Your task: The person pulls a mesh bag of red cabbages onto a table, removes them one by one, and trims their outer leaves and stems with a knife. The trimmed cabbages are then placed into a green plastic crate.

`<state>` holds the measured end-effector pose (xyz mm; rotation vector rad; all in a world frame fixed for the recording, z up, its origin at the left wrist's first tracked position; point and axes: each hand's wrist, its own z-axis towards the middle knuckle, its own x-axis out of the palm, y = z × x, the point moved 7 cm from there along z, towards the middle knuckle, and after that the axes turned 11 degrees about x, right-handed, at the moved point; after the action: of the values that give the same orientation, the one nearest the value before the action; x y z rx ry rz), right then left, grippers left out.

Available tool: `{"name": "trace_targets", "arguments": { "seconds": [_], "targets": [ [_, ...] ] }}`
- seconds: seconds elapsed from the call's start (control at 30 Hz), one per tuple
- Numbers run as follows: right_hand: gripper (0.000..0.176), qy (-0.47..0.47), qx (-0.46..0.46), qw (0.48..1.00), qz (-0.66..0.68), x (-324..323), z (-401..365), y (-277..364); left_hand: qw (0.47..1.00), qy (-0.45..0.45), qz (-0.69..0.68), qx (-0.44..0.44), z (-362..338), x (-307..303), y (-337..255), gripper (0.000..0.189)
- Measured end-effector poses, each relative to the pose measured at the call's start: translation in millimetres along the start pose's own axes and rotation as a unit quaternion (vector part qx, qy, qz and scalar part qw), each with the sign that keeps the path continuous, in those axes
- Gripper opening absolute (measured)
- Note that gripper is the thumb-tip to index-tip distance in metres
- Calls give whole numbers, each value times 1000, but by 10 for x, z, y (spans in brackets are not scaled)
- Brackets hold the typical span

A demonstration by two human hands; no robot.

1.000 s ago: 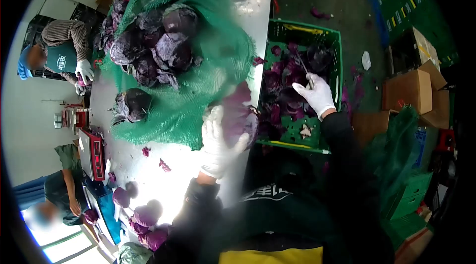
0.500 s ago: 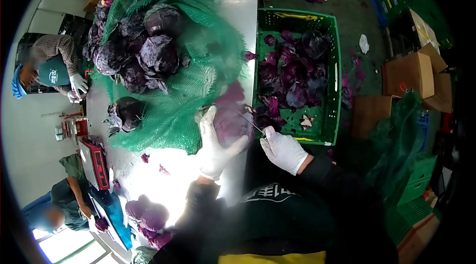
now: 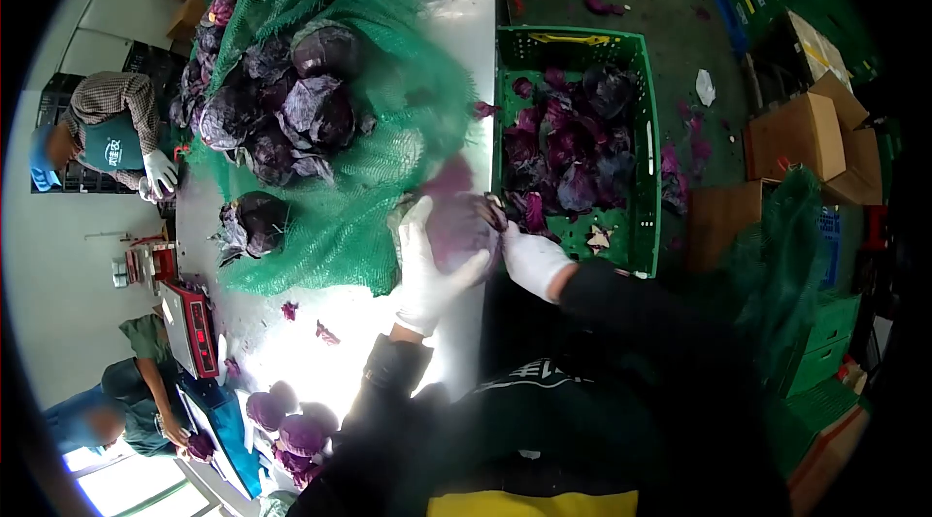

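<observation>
A red cabbage (image 3: 456, 229) rests near the table's right edge, partly blurred. My left hand (image 3: 427, 269), white-gloved, grips its near left side, with thumb and fingers spread around it. At its right side is my right hand (image 3: 536, 263), also gloved, its fingers closed against the dark outer leaves. The thin knife seen in this hand a moment ago is hidden now. A green mesh bag (image 3: 388, 163) lies under and around several cabbages (image 3: 316, 112) on the table. Another cabbage (image 3: 260, 223) sits apart on the mesh.
A green crate (image 3: 652, 158) with loose purple leaves stands right of the table (image 3: 466, 22). Cardboard boxes (image 3: 796, 143) are farther right. Two people work at left, near a red scale (image 3: 191, 328). Several trimmed cabbages (image 3: 301, 433) lie at the table's near left.
My right hand has moved up and left against the cabbage, and the blade has gone out of sight. The left hand keeps its hold. The view has shifted slightly.
</observation>
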<state>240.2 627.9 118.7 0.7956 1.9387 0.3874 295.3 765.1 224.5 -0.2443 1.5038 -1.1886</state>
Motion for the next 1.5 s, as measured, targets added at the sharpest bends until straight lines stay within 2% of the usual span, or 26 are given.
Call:
{"name": "trace_targets", "arguments": {
  "seconds": [0.07,0.2,0.27,0.4,0.47,0.53,0.57,0.6,0.63,0.67,0.73,0.8,0.83,0.87,0.9,1.0,1.07,1.13,1.17,1.2,1.23,1.27,1.33,1.4,1.47,1.5],
  "targets": [
    [42,7,24,1000,10,-72,-10,79,993,10,74,86,-74,18,-34,99],
    [61,-21,46,993,108,-37,-177,69,998,41,-31,39,-269,-125,123,101],
    [68,-51,17,991,120,-25,-185,92,920,-12,-372,-118,-261,-150,5,90],
    [75,-204,-125,966,96,-472,-335,357,970,-36,-226,-79,-227,-228,112,83],
    [75,-207,-121,971,11,-725,-393,513,978,-55,-197,-44,-180,-156,115,88],
    [73,-289,-144,941,103,-880,-312,398,994,-16,-104,5,-158,-125,73,91],
    [70,-222,-14,962,158,-911,-157,168,997,-12,-72,19,-169,-116,34,93],
    [64,-239,18,924,298,-735,109,-266,998,-10,-61,22,-204,-109,14,95],
    [59,-266,35,859,436,-557,351,-690,998,-13,-60,17,-241,-101,4,97],
    [45,-153,182,785,573,-631,212,-768,998,-16,-55,14,-265,-106,17,98],
    [42,-156,187,827,507,-967,-55,-562,998,-24,-56,3,-317,-105,79,100],
    [34,-128,107,830,533,-831,-259,-260,995,-51,-84,-31,-361,-79,131,103],
    [38,-112,16,851,513,-613,-351,-147,991,-68,-105,-54,-357,-63,142,106],
    [44,-145,-34,920,364,-610,-575,88,986,-83,-126,-75,-351,-58,163,109],
    [48,-144,-68,920,359,-418,-653,180,996,-56,-28,-63,-386,-70,232,114],
    [69,-102,-44,951,288,-133,-709,329,994,-100,32,23,-365,-80,156,117],
    [74,-124,-75,952,269,-187,-664,389,983,-118,-135,-32,-384,15,305,100],
    [67,-156,-31,955,249,-261,-535,282,935,-129,-297,-141,-372,102,261,88],
    [56,-147,7,892,427,-229,-386,45,961,-125,-211,-130,-371,63,266,80],
    [48,-105,80,759,638,70,8,-498,909,-167,-328,-194,-423,92,362,80],
    [47,-167,133,852,477,-140,67,-768,905,-171,-343,-186,-450,81,405,79],
    [46,-121,226,827,500,-258,57,-927,900,-175,-358,-176,-466,50,456,78],
    [46,-197,154,894,373,-738,-40,-743,921,-128,-345,-127,-410,-2,397,85],
    [48,-301,-96,909,273,-1081,-251,-155,974,-38,-216,-52,-232,-97,223,94],
    [52,-246,-172,935,190,-982,-285,112,994,30,-97,40,-72,-150,30,99],
    [54,-236,-190,940,159,-903,-324,245,990,40,-134,29,-14,-95,-11,99]
  ]
}}
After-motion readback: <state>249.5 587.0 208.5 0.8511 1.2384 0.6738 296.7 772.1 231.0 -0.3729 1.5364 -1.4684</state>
